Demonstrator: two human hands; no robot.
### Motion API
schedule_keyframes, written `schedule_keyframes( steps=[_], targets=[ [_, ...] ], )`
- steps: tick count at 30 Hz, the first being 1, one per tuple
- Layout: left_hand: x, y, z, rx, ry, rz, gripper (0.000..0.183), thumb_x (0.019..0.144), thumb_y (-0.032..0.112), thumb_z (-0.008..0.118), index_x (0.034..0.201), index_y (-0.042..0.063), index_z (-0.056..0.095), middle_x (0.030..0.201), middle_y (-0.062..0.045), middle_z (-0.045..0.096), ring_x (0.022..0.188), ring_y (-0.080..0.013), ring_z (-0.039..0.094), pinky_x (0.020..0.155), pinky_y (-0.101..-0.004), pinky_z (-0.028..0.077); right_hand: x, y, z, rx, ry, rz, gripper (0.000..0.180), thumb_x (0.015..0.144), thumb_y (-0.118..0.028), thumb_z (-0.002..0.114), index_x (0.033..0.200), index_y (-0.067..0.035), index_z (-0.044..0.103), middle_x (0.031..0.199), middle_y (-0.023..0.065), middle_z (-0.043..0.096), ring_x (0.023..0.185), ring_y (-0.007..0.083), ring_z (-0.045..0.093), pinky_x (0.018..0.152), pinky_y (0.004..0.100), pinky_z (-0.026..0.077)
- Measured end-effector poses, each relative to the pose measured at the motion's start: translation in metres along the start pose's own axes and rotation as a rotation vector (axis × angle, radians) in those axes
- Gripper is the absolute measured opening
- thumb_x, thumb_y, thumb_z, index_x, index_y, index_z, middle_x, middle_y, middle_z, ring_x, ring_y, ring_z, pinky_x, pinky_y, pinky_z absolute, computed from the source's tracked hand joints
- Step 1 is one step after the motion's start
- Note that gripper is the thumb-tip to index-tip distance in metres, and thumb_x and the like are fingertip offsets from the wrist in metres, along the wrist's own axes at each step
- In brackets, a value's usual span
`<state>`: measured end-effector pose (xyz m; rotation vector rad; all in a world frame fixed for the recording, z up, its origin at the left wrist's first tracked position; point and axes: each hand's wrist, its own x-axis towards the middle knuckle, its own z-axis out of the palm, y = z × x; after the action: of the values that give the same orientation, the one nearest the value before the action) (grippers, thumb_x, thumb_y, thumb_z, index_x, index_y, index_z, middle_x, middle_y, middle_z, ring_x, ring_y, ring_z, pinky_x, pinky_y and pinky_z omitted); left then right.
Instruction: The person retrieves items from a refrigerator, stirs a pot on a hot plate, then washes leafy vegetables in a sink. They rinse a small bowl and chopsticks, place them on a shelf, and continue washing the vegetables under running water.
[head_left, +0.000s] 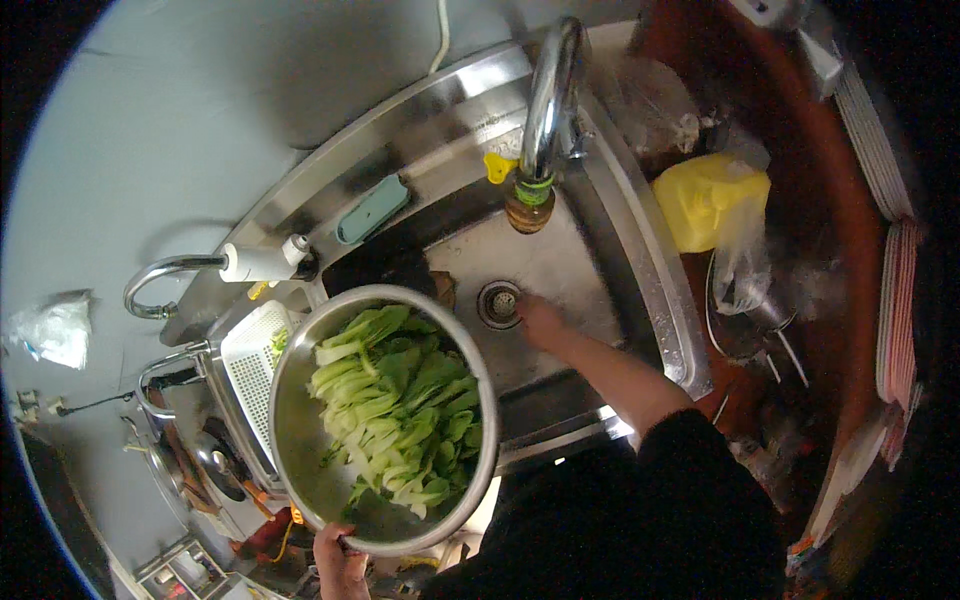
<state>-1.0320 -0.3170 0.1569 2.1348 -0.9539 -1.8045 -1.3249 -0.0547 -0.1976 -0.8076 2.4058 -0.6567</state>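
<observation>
My left hand (341, 562) grips the near rim of a large stainless steel bowl (296, 420). Piled inside the bowl are leafy greens with pale green stalks (397, 397), resembling bok choy. The bowl is tilted and covers part of the left side of the sink. My right hand (541, 319) reaches down into the stainless steel sink basin (540, 255), its fingertips at the edge of the drain strainer (501, 303). The hand is blurred, and its finger position is unclear.
A chrome faucet (551, 97) arches over the basin. A teal dish (373, 210) sits on the back ledge, near a white-sleeved second faucet (255, 262). Left of the bowl is a white perforated basket (251, 367). A yellow plastic bag (709, 199) lies right of the sink.
</observation>
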Motion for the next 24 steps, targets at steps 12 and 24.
schedule_keyframes(
  steps=[12, 24],
  targets=[
    [0.088, -0.055, 0.158, 0.378, -0.381, 0.01, 0.012, 0.066, -0.001, 0.06, 0.075, 0.003, 0.053, 0.065, -0.005, 0.049, 0.054, -0.0198, 0.051, 0.044, -0.0337, 0.044, 0.036, -0.005, -0.27, 0.084, 0.849, -0.017, 0.034, 0.085, -0.018, 0.06, 0.116, -0.006, 0.053, 0.107, 0.0182, 0.06, 0.097, 0.0365, 0.057, 0.083, 0.0428, 0.046],
    [0.199, -0.135, 0.218, 0.429, -0.486, 0.101, 0.011, 0.065, 0.005, 0.063, 0.063, 0.002, 0.053, 0.053, -0.005, 0.047, 0.041, -0.0173, 0.045, 0.038, -0.031, 0.032, 0.021, -0.013, -0.238, -0.136, 0.896, -0.104, 0.035, 0.084, -0.01, 0.058, 0.118, -0.003, 0.052, 0.114, 0.0196, 0.056, 0.106, 0.0377, 0.052, 0.09, 0.0409, 0.042]
  ],
)
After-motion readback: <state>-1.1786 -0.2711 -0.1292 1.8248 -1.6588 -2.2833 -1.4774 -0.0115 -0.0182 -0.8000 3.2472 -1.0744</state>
